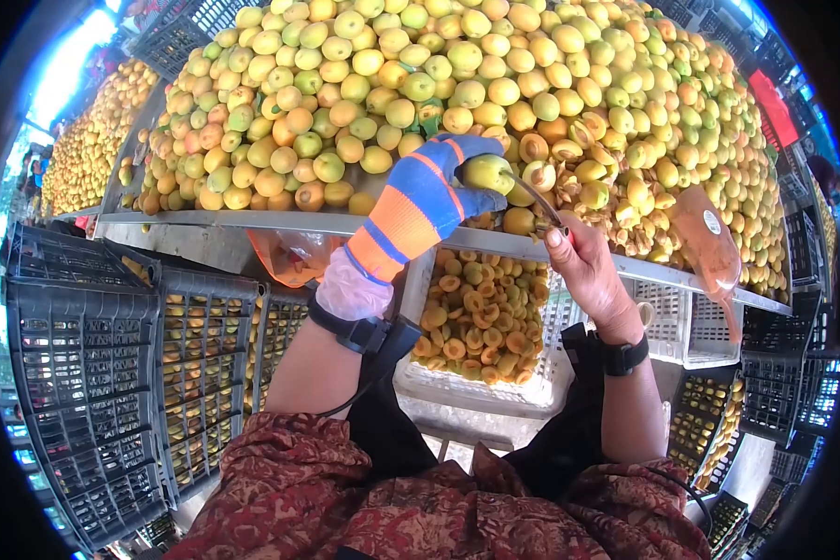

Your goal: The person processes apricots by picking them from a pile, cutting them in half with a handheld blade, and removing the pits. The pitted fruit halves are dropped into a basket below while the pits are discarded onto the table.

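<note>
My left hand (425,201), in a blue and orange glove, grips a yellow-green fruit (487,175) between thumb and fingers at the table's near edge. My right hand (588,271) is bare and closed on the handle of a small curved knife (535,198), whose blade reaches up to the fruit's right side. Just beyond and to the right lie halved fruits and scraps (593,168). Below the edge, between my arms, a white crate (558,327) holds many halved fruits (481,317).
Whole fruits (345,84) are heaped over the metal-edged table (289,220). Black crates (89,373) stand at the left, others (705,420) at the right. An orange bag (289,254) hangs below the edge; a brownish plastic bag (705,238) lies over it at the right.
</note>
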`<state>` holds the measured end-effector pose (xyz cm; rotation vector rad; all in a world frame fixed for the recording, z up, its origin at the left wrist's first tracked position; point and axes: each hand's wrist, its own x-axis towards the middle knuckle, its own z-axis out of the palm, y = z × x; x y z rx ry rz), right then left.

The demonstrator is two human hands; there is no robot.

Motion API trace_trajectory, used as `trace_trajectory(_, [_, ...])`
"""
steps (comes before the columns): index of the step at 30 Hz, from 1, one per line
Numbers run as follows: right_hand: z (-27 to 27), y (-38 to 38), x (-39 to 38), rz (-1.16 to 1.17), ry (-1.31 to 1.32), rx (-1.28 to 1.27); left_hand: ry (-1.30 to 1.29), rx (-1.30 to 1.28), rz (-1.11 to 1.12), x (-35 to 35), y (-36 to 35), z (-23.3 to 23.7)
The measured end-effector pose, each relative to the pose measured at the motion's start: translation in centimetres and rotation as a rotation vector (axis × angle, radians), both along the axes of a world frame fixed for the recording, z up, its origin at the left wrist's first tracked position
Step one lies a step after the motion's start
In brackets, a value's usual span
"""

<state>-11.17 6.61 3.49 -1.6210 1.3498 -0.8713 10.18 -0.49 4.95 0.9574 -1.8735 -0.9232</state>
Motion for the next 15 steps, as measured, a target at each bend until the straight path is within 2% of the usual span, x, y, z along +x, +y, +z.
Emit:
trace_trajectory(2, [-0.1,0.1,0.0,0.002,0.001,0.013,-0.001,-0.078,-0.003,-0.1,0.0,-0.2])
trace_trajectory(6, [-0.1,0.0,-0.1,0.005,0.005,0.044,-0.038,-0.008,0.001,-0.1,0.4,0.3])
trace_trajectory(12, [-1.0,0.4,0.8,0.0,-0.064,0.075,0.139,0.056,-0.061,-0.3,1.0,-0.4])
trace_trajectory(14, [-1.1,0.5,1.1,-0.005,-0.085,0.065,0.488,0.384,-0.121,-1.3,1.8,-0.4])
trace_trajectory(15, [-1.1,0.5,1.5,-0.02,-0.11,0.057,0.487,0.385,-0.123,-2.1,2.2,-1.1])
